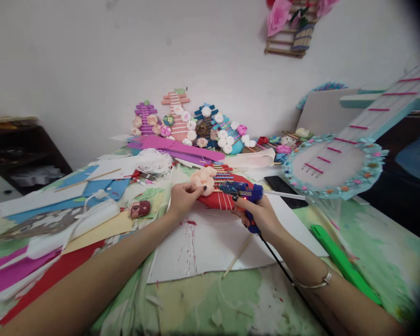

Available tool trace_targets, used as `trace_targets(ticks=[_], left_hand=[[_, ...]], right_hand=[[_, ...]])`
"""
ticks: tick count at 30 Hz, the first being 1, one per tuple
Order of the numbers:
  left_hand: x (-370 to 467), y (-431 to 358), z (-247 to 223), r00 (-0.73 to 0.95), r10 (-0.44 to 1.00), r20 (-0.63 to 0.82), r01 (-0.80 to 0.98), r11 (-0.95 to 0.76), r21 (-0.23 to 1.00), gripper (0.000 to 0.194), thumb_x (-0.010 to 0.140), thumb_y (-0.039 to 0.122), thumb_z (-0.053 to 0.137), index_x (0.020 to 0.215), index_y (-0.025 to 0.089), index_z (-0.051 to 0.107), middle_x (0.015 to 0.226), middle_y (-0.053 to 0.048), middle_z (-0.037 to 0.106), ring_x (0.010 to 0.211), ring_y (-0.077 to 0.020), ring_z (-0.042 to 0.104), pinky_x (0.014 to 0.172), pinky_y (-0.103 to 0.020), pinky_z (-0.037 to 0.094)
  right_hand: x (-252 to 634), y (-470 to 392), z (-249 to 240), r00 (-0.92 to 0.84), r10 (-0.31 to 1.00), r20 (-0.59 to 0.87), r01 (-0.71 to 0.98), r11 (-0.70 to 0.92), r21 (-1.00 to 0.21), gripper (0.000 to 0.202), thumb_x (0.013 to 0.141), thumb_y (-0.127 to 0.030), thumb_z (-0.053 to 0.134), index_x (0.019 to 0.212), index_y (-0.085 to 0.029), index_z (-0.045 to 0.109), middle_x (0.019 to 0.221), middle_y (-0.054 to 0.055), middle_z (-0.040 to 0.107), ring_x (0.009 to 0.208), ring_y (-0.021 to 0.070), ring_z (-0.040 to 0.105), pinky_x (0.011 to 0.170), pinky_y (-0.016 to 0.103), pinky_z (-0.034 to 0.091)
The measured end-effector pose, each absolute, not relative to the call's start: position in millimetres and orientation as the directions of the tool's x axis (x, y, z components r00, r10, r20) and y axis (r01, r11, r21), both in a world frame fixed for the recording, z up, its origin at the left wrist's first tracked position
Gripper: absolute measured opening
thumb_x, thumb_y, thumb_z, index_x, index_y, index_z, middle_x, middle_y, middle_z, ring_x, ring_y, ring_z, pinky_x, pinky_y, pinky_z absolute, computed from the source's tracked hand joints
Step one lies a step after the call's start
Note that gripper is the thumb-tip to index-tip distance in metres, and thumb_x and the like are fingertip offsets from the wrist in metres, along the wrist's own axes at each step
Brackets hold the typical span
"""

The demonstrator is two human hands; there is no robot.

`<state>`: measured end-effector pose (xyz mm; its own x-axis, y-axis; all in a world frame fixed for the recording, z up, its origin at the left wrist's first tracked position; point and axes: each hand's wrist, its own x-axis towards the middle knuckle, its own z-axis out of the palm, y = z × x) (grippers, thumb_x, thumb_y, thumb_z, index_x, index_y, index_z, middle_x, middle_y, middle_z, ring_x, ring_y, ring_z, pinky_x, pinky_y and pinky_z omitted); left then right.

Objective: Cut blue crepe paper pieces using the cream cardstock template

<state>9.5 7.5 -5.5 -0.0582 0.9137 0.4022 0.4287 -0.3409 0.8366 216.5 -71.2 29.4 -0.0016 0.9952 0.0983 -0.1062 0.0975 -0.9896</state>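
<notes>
My right hand [266, 217] is wrapped round a blue glue gun [243, 190], its nozzle pointing left and a clear glue stick [287, 195] coming out of its back. A small red light glows on the gun. My left hand [184, 200] has its fingers closed on a peach flower [202, 179], one of a cluster on a red lute-shaped craft [215, 202]. White strings cross the craft's red body, and small coloured sticks lie across its neck. The glue gun's front covers part of it. Beneath lies a white board [210, 242] with red smears.
Finished lute-shaped crafts [177, 114] lean against the wall. A large light-blue one [336, 163] stands right, near a black phone [276, 184] and a green cutter [345, 263]. Coloured sheets [80, 189] and white string [152, 161] lie left. The glue gun's cord [283, 268] runs under my right forearm.
</notes>
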Motion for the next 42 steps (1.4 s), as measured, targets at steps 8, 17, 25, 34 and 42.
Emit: trace_targets(ticks=[8,17,25,34,42], left_hand=[[3.9,-5.9,4.6,-0.166,0.957,0.238,0.261,-0.19,0.946,0.023,0.093,0.027,0.061,0.075,0.013,0.058,0.065,0.005,0.054,0.055,-0.0081,0.052,0.055,-0.022,0.048],[2.0,-0.2,5.0,0.058,0.977,-0.204,-0.07,0.207,0.976,0.024,0.096,0.034,0.057,0.108,0.013,0.061,0.094,-0.004,0.065,0.074,-0.0135,0.064,0.065,-0.029,0.056],[8.5,0.0,6.7,0.206,0.955,-0.213,-0.268,0.264,0.926,0.012,0.092,0.014,0.056,0.098,0.009,0.066,0.092,-0.007,0.072,0.081,-0.0159,0.07,0.074,-0.031,0.059],[7.9,-19.9,13.1,0.118,0.982,-0.146,-0.425,0.183,0.887,0.012,0.08,0.01,0.059,0.09,0.011,0.066,0.08,-0.006,0.075,0.066,-0.0145,0.071,0.059,-0.022,0.059],[5.3,-34.0,35.1,0.114,0.991,-0.063,-0.469,0.11,0.876,0.023,0.081,0.011,0.058,0.102,0.017,0.062,0.086,-0.003,0.075,0.072,-0.0154,0.073,0.065,-0.024,0.06]], right_hand=[[221.6,-70.4,21.8,-0.021,0.989,0.147,0.02,0.148,-0.989,0.032,0.073,-0.04,0.069,0.057,-0.017,0.053,0.039,-0.004,0.048,0.031,0.008,0.041,0.036,0.022,0.031],[216.2,-79.6,24.9,0.008,0.948,0.317,0.435,0.282,-0.855,0.019,0.072,-0.031,0.063,0.06,-0.021,0.052,0.042,-0.004,0.049,0.043,0.0133,0.046,0.045,0.025,0.035],[214.3,-81.7,26.4,-0.221,0.798,0.56,0.639,0.552,-0.536,0.007,0.071,-0.024,0.055,0.076,-0.019,0.057,0.069,0.004,0.063,0.061,0.0171,0.055,0.058,0.027,0.04],[219.6,-94.3,29.6,-0.157,0.671,0.725,0.657,0.619,-0.43,0.014,0.08,-0.027,0.055,0.071,-0.021,0.047,0.065,0.0,0.052,0.056,0.0135,0.047,0.054,0.026,0.036],[219.5,-109.4,39.4,-0.082,0.741,0.667,0.467,0.62,-0.631,0.005,0.077,-0.025,0.061,0.078,-0.02,0.059,0.069,0.002,0.058,0.06,0.0153,0.051,0.056,0.028,0.04]])
